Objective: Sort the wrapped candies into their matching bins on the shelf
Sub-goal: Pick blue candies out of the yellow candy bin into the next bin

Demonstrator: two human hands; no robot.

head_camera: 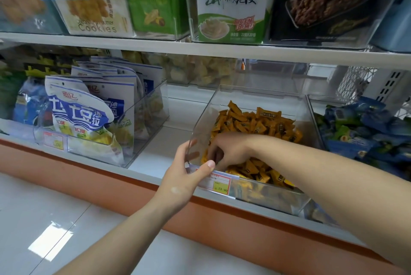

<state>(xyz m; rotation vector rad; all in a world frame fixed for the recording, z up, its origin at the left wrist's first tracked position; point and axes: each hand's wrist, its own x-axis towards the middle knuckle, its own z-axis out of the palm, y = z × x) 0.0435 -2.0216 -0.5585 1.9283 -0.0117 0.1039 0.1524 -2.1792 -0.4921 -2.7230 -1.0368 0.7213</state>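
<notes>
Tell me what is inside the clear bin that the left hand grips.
The clear bin holds a heap of orange wrapped candies, and the right hand reaches in among them. What that hand holds, and the bin's floor, are covered.

Left hand (184, 178): grips the front left corner of the clear bin (205, 116), thumb over the front rim, fingers wrapped round the left wall.
Left forearm: bare, reaching up from lower left to that corner.
Right hand (226, 149): inside the bin near its front, knuckles up, fingers curled downward; cannot tell whether they pinch anything.
Right forearm: bare, crossing the bin's front rim from the right.
</notes>
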